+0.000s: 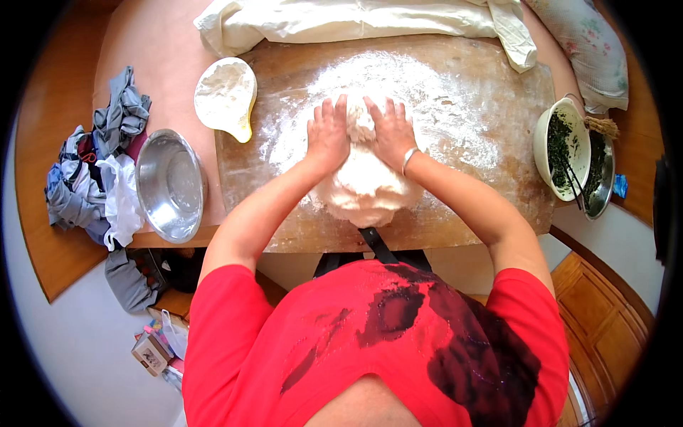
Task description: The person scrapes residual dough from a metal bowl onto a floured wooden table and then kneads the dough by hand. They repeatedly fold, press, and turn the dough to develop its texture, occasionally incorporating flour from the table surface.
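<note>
A large pale mass of dough (368, 184) lies near the front edge of a floured wooden board (251, 171). My left hand (327, 136) presses on the dough's far left side, palm down with the fingers stretched forward. Opposite it, my right hand (392, 133) rests on the far right side in the same way, a bangle (410, 159) around its wrist. A lump of dough shows between the two hands. Loose white flour (384, 69) is spread over the board beyond and beside them. Neither hand's palm is visible.
A flour-filled scoop (227, 96) sits on the board's left edge, with a steel basin (172, 187) farther left beside piled clothes (80, 181). Cream cloth (373, 18) lies along the back. At right, a white bowl (549, 144) holds chopped greens and chopsticks, overlapping a metal bowl (605, 184).
</note>
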